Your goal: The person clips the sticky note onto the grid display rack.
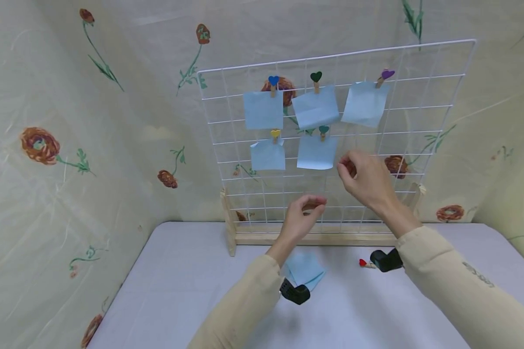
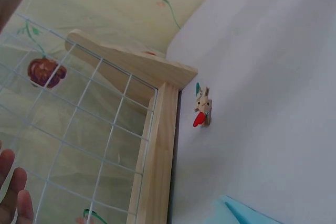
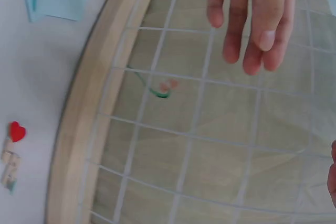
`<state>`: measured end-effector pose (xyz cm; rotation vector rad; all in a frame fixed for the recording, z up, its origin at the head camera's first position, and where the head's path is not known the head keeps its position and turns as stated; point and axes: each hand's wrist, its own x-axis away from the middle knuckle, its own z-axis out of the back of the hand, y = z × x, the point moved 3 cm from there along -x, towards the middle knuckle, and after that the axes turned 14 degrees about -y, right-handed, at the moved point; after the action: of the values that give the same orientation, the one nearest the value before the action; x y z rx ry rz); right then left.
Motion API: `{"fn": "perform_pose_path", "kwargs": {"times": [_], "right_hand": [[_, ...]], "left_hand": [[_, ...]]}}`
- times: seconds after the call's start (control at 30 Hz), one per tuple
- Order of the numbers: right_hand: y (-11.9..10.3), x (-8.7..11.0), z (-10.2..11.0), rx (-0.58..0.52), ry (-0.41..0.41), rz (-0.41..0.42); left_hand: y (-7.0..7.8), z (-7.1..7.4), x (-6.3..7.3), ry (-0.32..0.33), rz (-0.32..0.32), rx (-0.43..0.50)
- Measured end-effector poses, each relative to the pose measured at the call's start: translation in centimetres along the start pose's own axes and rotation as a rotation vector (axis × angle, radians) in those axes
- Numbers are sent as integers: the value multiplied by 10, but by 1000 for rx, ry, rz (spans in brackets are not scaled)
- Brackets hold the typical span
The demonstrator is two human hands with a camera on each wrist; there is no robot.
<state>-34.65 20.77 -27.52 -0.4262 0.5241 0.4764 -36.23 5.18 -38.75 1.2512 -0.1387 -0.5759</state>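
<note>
A white wire grid holds several light blue paper notes, each under a wooden clothespin with a heart. My right hand is just right of the lower note with the teal-heart clothespin. Its fingers are loosely bent and nothing shows between them. Lower down, my left hand hovers before the grid with thumb and fingers relaxed and apart. In the right wrist view, that left hand has its fingers extended, holding nothing.
Blue paper notes lie on the white table, partly behind the left wrist camera. To their right are small clothespins, one with a red heart. A wooden base supports the grid. Flowered fabric hangs behind.
</note>
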Motion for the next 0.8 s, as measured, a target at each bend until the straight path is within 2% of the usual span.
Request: {"fn": "perform_pose_path", "kwargs": {"times": [0.2, 0.5, 0.8], "right_hand": [[12, 19, -12, -11, -78, -64], [27, 45, -27, -32, -114, -112], [39, 67, -40, -12, -164, -150]], "left_hand": [[-8, 0, 5, -24, 35, -85], [-15, 2, 13, -44, 35, -159], [-32, 8, 26, -37, 60, -208]]}}
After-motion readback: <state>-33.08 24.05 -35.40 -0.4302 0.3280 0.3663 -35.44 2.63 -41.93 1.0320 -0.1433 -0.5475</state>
